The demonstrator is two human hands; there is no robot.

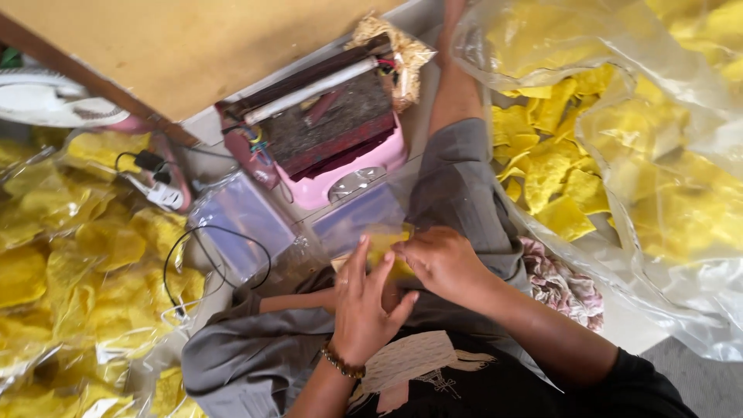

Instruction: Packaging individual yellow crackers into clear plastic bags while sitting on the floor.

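Landmark: the pink sealing machine (340,131), seen at the upper middle of the view, is taken as the reference for every place below.
Small clear bag: a small clear bag (385,249) with yellow chips inside is held just below the machine, over the person's lap.
Left hand: the left hand (364,302) is found below the machine, its fingers spread and laid against the small clear bag from the near side; a beaded bracelet (343,362) is worn on its wrist.
Right hand: the right hand (443,261) is seen below and slightly right of the machine, closed on the right edge of the small clear bag, the fingertips pinched on the plastic.
Large open sack: a large open sack (619,139) of loose yellow chips is spread to the right of the machine.
Packed bags: filled clear bags of yellow chips (70,263) are piled to the left of the machine and below it.
Cable and plug strip: a white plug strip (159,190) is laid left of the machine, and a black cable (213,263) is looped below it.
Wooden board: a wooden board (178,46) is placed above and left of the machine.
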